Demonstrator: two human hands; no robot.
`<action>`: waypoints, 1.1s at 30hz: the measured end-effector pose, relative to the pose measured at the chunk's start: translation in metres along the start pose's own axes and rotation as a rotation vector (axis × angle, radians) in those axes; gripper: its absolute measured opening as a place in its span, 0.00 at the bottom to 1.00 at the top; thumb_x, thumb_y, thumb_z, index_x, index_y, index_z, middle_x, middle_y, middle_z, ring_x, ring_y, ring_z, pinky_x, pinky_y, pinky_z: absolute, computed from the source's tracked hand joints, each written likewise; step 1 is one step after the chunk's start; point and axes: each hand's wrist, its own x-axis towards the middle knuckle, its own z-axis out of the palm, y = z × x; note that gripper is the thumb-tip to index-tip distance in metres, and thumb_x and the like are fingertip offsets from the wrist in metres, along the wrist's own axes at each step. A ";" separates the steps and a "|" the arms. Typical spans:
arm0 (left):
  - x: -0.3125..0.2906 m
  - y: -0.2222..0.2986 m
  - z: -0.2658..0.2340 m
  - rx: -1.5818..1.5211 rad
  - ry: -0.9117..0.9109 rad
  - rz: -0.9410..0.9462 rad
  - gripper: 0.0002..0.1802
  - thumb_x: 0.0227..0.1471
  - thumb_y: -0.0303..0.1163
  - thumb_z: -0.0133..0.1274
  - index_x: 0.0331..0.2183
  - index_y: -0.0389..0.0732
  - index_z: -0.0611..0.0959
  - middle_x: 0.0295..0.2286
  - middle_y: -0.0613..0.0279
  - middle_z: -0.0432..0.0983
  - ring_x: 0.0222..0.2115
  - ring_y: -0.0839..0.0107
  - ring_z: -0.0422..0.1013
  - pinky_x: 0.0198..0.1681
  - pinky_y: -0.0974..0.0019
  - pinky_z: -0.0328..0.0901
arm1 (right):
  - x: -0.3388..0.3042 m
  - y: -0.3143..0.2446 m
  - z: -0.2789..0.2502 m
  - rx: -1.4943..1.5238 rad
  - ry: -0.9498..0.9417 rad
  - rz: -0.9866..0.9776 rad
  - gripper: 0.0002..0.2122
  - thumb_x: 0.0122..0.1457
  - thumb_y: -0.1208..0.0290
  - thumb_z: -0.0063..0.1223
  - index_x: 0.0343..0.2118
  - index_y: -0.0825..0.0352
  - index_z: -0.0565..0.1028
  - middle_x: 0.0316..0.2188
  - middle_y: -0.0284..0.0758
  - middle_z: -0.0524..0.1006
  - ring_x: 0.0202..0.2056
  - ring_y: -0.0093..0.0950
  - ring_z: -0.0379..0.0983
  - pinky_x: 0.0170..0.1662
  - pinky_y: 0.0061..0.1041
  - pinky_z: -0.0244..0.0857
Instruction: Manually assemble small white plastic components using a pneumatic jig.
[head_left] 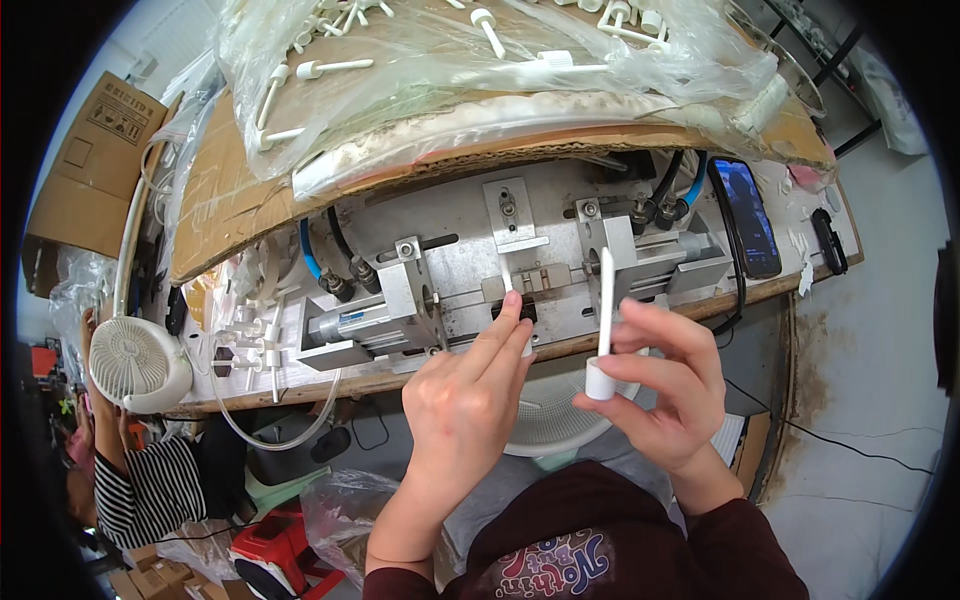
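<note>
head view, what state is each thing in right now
right hand, pinching the white stick at its cap
white stick, upright, cap down
left hand, fingers extended, at the metal block
phone, screen lit
fan, can't tell if running
plastic sheet, crumpled

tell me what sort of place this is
Probably a small assembly workshop: a bench-mounted metal fixture, many matching white plastic parts and a cardboard box suggest it.

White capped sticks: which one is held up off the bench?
The white stick pinched in the right hand, cap lowest, tip up; the sticks amid plastic film lie scattered.
</note>
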 end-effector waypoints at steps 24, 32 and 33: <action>0.201 -0.165 -0.083 0.332 -0.153 -0.217 0.43 0.41 0.13 0.41 0.60 0.53 0.69 0.59 0.48 0.63 0.61 0.51 0.59 0.61 0.60 0.57 | 0.017 0.013 0.048 -0.633 -0.343 -0.320 0.04 0.43 0.76 0.54 0.24 0.67 0.74 0.40 0.48 0.81 0.12 0.16 0.64 0.22 0.17 0.56; 0.186 -0.153 -0.092 0.421 -0.178 -0.109 0.14 0.55 0.29 0.50 0.44 0.40 0.82 0.43 0.47 0.75 0.40 0.48 0.73 0.46 0.54 0.66 | 0.011 0.017 0.045 -0.551 -0.343 -0.230 0.09 0.44 0.76 0.64 0.29 0.69 0.77 0.44 0.42 0.80 0.15 0.23 0.64 0.23 0.19 0.58; 0.182 -0.147 -0.094 0.435 -0.161 -0.122 0.13 0.55 0.31 0.51 0.42 0.39 0.82 0.43 0.48 0.75 0.41 0.48 0.73 0.47 0.54 0.66 | 0.009 0.018 0.046 -0.543 -0.340 -0.231 0.09 0.44 0.76 0.64 0.30 0.68 0.77 0.44 0.42 0.80 0.15 0.23 0.65 0.23 0.20 0.58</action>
